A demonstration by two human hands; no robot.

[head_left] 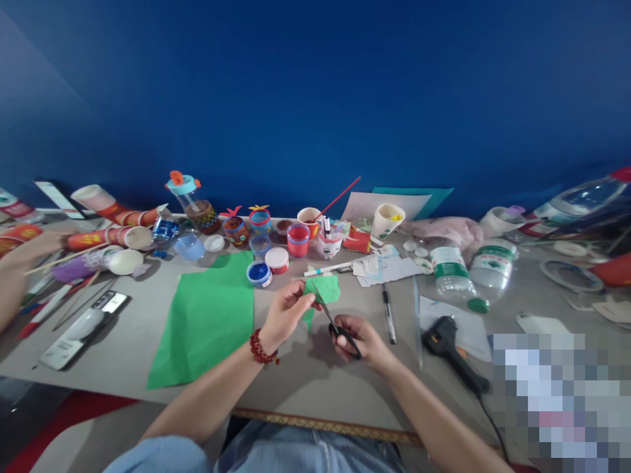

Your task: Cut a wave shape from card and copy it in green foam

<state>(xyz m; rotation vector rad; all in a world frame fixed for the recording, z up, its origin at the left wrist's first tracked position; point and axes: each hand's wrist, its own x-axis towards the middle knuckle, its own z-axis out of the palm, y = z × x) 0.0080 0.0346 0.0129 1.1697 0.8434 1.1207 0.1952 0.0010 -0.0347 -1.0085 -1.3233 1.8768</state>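
Between the thumb and fingers of my left hand (pixel 286 312) is a small piece of green paper (pixel 328 288), held above the table. My right hand (pixel 359 341) grips black-handled scissors (pixel 329 315), whose blades point up and left and reach the paper's edge. A narrow strip of green hangs below the piece. To the left of my left hand lies a large green sheet (pixel 204 322), flat on the table. Jars of blue paint (pixel 259 272) and red paint (pixel 298 240) stand just beyond my hands.
A black pen (pixel 389 314) and a black glue gun (pixel 453 351) with its cord lie to the right. Plastic bottles (pixel 449 266) stand behind them. At left are a phone (pixel 86 328), paper-cup tubes (pixel 111 238) and another person's arm (pixel 29 259). A blue wall (pixel 315 112) closes the back.
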